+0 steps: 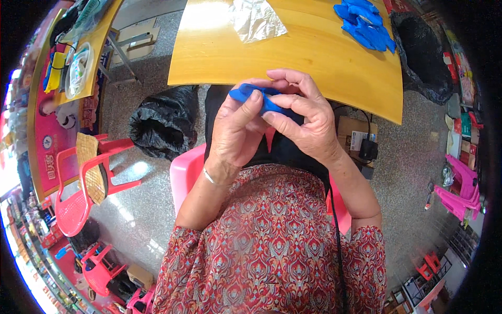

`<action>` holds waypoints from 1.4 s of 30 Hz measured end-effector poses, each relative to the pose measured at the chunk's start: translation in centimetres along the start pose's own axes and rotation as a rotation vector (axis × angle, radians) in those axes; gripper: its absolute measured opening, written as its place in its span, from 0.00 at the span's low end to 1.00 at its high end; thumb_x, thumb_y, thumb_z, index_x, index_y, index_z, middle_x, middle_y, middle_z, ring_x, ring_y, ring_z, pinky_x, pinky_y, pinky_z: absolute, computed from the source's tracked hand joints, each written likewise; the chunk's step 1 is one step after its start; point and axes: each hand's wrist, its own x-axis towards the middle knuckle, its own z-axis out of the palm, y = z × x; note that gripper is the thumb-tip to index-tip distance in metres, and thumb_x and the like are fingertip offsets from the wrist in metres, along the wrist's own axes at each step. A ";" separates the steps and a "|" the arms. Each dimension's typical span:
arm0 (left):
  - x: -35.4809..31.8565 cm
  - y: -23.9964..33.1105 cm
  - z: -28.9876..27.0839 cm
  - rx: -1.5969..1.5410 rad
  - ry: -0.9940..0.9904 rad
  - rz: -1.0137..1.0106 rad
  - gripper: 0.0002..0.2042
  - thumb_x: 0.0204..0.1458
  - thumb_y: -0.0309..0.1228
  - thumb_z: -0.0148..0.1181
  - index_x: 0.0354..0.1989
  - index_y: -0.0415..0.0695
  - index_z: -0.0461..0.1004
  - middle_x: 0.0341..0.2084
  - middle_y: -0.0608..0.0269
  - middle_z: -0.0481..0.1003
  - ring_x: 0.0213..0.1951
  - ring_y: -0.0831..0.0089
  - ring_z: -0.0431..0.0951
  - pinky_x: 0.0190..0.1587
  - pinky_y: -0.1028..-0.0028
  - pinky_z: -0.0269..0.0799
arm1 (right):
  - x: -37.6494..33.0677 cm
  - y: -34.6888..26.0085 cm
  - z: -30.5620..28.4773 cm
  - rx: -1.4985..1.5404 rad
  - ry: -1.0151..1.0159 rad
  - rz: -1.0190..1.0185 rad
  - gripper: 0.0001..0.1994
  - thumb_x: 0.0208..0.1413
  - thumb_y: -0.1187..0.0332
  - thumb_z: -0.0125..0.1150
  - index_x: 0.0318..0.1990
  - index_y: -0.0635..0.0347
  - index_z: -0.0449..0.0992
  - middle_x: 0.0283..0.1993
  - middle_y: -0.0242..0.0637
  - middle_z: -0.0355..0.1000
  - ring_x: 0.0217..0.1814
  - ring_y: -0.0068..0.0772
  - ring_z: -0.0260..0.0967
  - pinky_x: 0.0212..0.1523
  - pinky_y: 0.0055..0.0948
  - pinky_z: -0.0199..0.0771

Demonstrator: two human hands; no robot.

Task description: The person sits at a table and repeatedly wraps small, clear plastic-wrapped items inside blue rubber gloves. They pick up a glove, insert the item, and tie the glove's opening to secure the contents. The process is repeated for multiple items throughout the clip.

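Both my hands meet just off the near edge of the yellow table, fingers closed on a small, bunched blue cloth-like piece point(268, 104). My left hand point(238, 123) pinches its left end, with the thumb lying on top. On the other end, my right hand point(308, 118) presses with thumb and fingertips. Parts of the piece are hidden behind the fingers, so its exact kind cannot be made out. A crumpled pile of similar blue pieces point(364, 25) lies on the far right of the table, and a clear plastic bag point(257, 21) lies flat at the far middle.
The yellow wooden table point(293, 57) stands ahead. An open black plastic bag point(164, 123) sits on the floor to the left, another black bag point(422, 57) by the table's right side. A pink chair point(78, 183) with a woven mat is at left; pink stools point(461, 186) are at right.
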 end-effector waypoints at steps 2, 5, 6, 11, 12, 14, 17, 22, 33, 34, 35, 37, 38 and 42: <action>-0.1 0.1 0.1 -0.035 -0.025 -0.009 0.13 0.59 0.35 0.55 0.46 0.40 0.70 0.47 0.52 0.73 0.50 0.64 0.73 0.53 0.64 0.70 | 0.1 -0.1 -0.4 -0.056 -0.017 0.010 0.12 0.42 0.72 0.69 0.38 0.59 0.79 0.55 0.40 0.67 0.54 0.40 0.66 0.55 0.34 0.65; 0.5 -0.2 -0.2 -0.151 0.003 0.022 0.15 0.60 0.39 0.52 0.45 0.40 0.72 0.46 0.51 0.74 0.51 0.62 0.72 0.53 0.61 0.69 | 0.3 -0.6 -0.3 -0.158 -0.010 -0.048 0.13 0.41 0.72 0.69 0.38 0.59 0.79 0.54 0.40 0.68 0.54 0.41 0.66 0.55 0.35 0.65; 0.6 -0.3 -0.4 -0.176 -0.013 0.021 0.16 0.60 0.40 0.52 0.47 0.40 0.71 0.47 0.51 0.73 0.52 0.61 0.72 0.54 0.61 0.68 | 0.3 -0.8 -0.2 -0.195 -0.003 -0.079 0.13 0.41 0.72 0.69 0.38 0.59 0.79 0.54 0.41 0.68 0.54 0.41 0.66 0.55 0.35 0.65; 0.4 0.1 0.6 -0.218 -0.087 0.021 0.24 0.59 0.39 0.53 0.61 0.42 0.59 0.50 0.47 0.71 0.56 0.57 0.69 0.58 0.58 0.65 | 0.2 -1.4 -0.2 -0.257 0.084 -0.097 0.16 0.39 0.66 0.72 0.39 0.57 0.79 0.54 0.42 0.67 0.55 0.43 0.64 0.55 0.38 0.63; 0.3 0.1 0.5 -0.153 -0.112 0.039 0.26 0.59 0.37 0.54 0.62 0.42 0.56 0.52 0.46 0.69 0.57 0.57 0.67 0.60 0.58 0.63 | 0.1 -1.4 -0.3 -0.266 0.097 -0.103 0.17 0.38 0.65 0.73 0.39 0.56 0.79 0.54 0.42 0.67 0.55 0.44 0.64 0.56 0.39 0.63; 0.3 0.0 0.4 -0.024 -0.163 0.072 0.30 0.58 0.34 0.56 0.66 0.43 0.50 0.56 0.44 0.65 0.60 0.56 0.65 0.62 0.58 0.60 | 0.1 -1.5 -0.8 -0.348 0.045 -0.102 0.18 0.38 0.62 0.73 0.39 0.55 0.80 0.58 0.44 0.64 0.58 0.46 0.61 0.58 0.41 0.60; -0.2 -0.3 1.2 0.110 -0.173 0.122 0.31 0.56 0.29 0.58 0.66 0.42 0.50 0.61 0.43 0.59 0.62 0.56 0.61 0.64 0.59 0.56 | 0.3 -1.5 -1.4 -0.289 -0.040 -0.051 0.18 0.39 0.59 0.73 0.39 0.52 0.81 0.64 0.46 0.59 0.63 0.49 0.57 0.61 0.43 0.57; -0.6 -0.7 1.7 -0.038 -0.209 0.005 0.29 0.56 0.30 0.58 0.63 0.39 0.53 0.61 0.44 0.59 0.62 0.57 0.62 0.64 0.62 0.57 | 0.0 -1.3 -1.7 0.030 -0.076 -0.009 0.20 0.45 0.58 0.70 0.46 0.54 0.80 0.70 0.49 0.50 0.68 0.47 0.52 0.65 0.42 0.53; -1.0 -1.5 0.7 0.042 -0.049 -0.073 0.22 0.58 0.34 0.57 0.58 0.38 0.63 0.50 0.59 0.72 0.51 0.71 0.72 0.54 0.67 0.68 | -0.6 -0.3 -1.3 0.182 -0.009 0.147 0.16 0.52 0.64 0.65 0.48 0.59 0.78 0.66 0.44 0.58 0.51 0.29 0.69 0.54 0.27 0.66; -1.0 -1.4 0.6 0.052 -0.040 -0.084 0.22 0.58 0.34 0.56 0.58 0.38 0.63 0.49 0.59 0.72 0.51 0.71 0.72 0.54 0.67 0.68 | -0.6 -0.2 -1.2 0.224 -0.002 0.152 0.17 0.52 0.64 0.65 0.48 0.60 0.78 0.66 0.43 0.59 0.49 0.28 0.69 0.53 0.26 0.66; -1.0 -1.3 0.5 0.061 -0.031 -0.096 0.21 0.58 0.34 0.56 0.58 0.38 0.63 0.48 0.60 0.72 0.51 0.70 0.72 0.54 0.66 0.69 | -0.6 -0.4 -1.2 0.198 0.010 0.163 0.17 0.51 0.65 0.66 0.48 0.59 0.78 0.65 0.43 0.60 0.51 0.30 0.69 0.53 0.27 0.66; -0.6 -1.2 0.1 0.013 -0.018 -0.045 0.21 0.59 0.33 0.54 0.58 0.37 0.62 0.47 0.59 0.73 0.50 0.70 0.73 0.54 0.66 0.69 | -0.5 -1.0 -1.4 0.145 0.033 0.187 0.17 0.49 0.65 0.68 0.46 0.59 0.79 0.63 0.43 0.63 0.54 0.33 0.68 0.54 0.29 0.66; -0.6 -1.1 0.0 -0.011 -0.011 -0.020 0.20 0.59 0.32 0.54 0.58 0.37 0.62 0.47 0.59 0.73 0.50 0.69 0.73 0.54 0.65 0.69 | -0.5 -1.0 -1.6 0.012 0.037 0.101 0.16 0.47 0.66 0.69 0.46 0.58 0.80 0.61 0.43 0.64 0.55 0.35 0.67 0.54 0.31 0.66; -0.9 -0.7 0.6 0.074 -0.041 0.001 0.20 0.60 0.31 0.52 0.58 0.35 0.61 0.51 0.47 0.70 0.53 0.63 0.72 0.56 0.65 0.68 | -0.4 -1.2 -1.8 -0.241 0.042 -0.067 0.16 0.41 0.66 0.72 0.41 0.55 0.81 0.57 0.41 0.68 0.58 0.44 0.63 0.57 0.37 0.63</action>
